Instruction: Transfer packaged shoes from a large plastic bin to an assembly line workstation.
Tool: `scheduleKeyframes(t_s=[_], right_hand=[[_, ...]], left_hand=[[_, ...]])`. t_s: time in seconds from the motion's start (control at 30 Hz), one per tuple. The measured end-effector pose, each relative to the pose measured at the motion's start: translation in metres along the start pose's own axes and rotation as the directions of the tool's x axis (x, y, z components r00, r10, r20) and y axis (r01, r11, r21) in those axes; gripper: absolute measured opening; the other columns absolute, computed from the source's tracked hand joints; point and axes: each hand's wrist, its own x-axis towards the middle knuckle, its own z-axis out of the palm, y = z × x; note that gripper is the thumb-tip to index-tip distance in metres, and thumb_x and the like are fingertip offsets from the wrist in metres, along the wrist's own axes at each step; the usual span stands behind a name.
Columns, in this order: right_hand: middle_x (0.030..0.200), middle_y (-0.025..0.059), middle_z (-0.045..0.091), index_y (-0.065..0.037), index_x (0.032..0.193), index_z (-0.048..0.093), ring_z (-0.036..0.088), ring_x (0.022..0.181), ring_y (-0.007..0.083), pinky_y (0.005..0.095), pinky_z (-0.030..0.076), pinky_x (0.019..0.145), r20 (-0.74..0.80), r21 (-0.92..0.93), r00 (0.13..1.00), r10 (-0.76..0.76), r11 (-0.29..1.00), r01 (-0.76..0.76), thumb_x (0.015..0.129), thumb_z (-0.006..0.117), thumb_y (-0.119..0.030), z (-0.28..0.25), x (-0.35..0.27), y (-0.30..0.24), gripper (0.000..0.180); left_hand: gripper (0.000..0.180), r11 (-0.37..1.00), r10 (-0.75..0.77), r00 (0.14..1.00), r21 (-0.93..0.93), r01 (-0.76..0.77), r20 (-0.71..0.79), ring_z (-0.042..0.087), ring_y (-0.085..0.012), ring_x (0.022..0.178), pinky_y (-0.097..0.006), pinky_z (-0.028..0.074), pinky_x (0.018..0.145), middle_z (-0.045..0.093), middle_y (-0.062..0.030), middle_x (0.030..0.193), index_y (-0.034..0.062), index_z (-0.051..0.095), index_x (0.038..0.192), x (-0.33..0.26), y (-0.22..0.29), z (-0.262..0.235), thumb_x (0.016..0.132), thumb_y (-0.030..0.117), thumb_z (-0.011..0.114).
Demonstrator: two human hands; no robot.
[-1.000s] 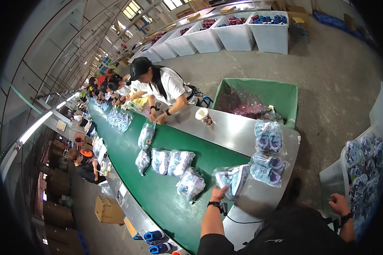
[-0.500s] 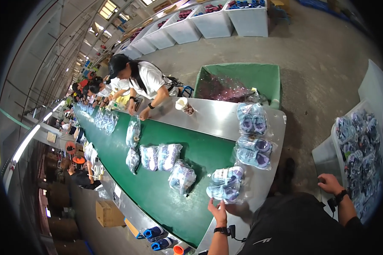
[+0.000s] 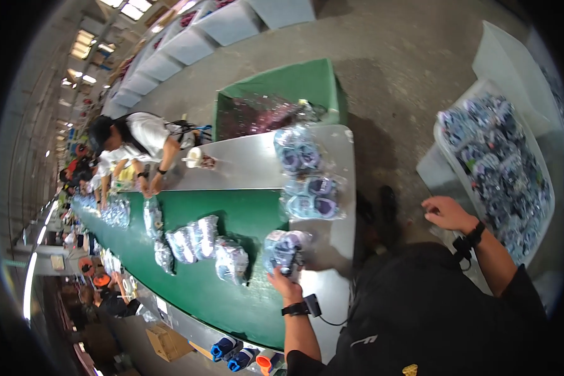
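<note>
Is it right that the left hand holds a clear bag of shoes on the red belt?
Not quite: the belt is green, not red, as the head view shows. The left hand does hold a clear bag of shoes at its edge.

A factory packing hall is showing here. A long green conveyor belt (image 3: 232, 294) is running away toward the far left, carrying clear bags of small shoes (image 3: 194, 238). Workers (image 3: 138, 141) are leaning over the belt's far edge in a row. Large grey bins (image 3: 169, 53) are standing along the concrete floor (image 3: 388, 69), and a white tub (image 3: 448, 141) is sitting at the right, heaped with packed bags. Strip lights are glowing overhead.
</note>
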Motion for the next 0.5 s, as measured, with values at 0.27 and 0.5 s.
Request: scheduleKeyframes(t_s=[0.27,0.5], right_hand=[[0.089,0.0075,0.067,0.001,0.119,0.063,0.066,0.085,0.0139,0.0303,0.053,0.075,-0.063,0.294,0.997,0.041,0.955,-0.02,0.092,0.068,-0.012,-0.038,-0.017,-0.031,0.031],[0.119,0.0131,0.069,-0.005,0.144,0.047,0.067,0.104,0.0199,0.0342,0.054,0.089,-0.052,0.515,0.999,0.011,0.857,0.017,0.094,0.073,-0.035,-0.072,-0.05,-0.019,0.064]], left_hand=[[0.068,0.986,0.085,0.887,0.087,-0.139,0.453,0.066,-0.0321,0.11,-0.046,0.065,0.07,0.05,-0.0144,0.141,0.0115,0.03,0.155,-0.102,0.07,0.088,0.092,0.022,0.053],[0.076,0.878,-0.031,0.572,0.295,-0.376,0.82,0.042,-0.0329,0.136,-0.044,0.031,0.117,0.034,-0.0211,0.155,-0.0033,0.024,0.157,-0.233,0.025,0.244,0.093,0.021,0.058]])
